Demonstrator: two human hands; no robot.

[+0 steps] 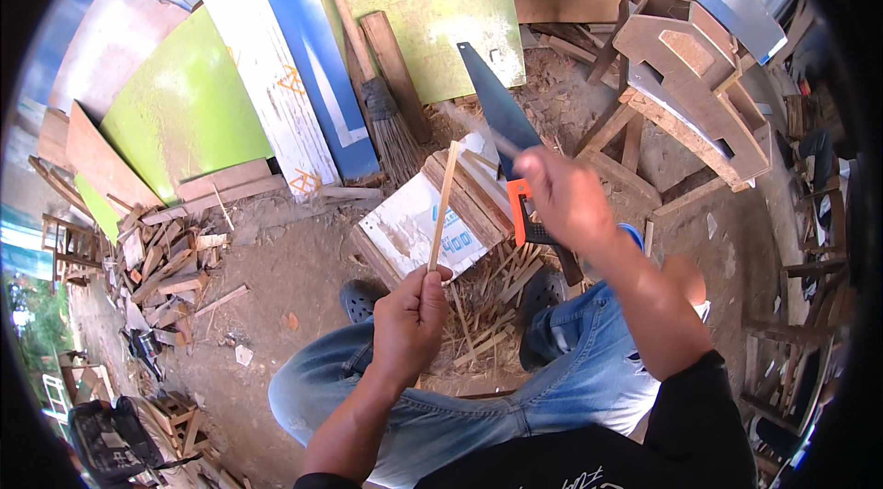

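A thin, pale strip of split wood or bamboo [443,199] stands nearly upright in my left hand [411,319], pinched near its lower end between thumb and fingers. To the right and farther out, my right hand [572,202] is closed around a slim, blurred, blade-like tool [483,128] pointing up and left; its exact kind is smeared by motion. Beneath that hand lies a handsaw [504,107] with an orange and black handle, partly covered by the hand. Behind the strip is a low wooden block with a white printed panel [391,230] on top.
Wood shavings and thin offcuts [483,342] lie between my shoes. A pile of wood scraps [170,259] is at left. A straw broom [391,121] leans by painted boards [423,11] at the back. A wooden frame [694,75] rests on trestle legs at right.
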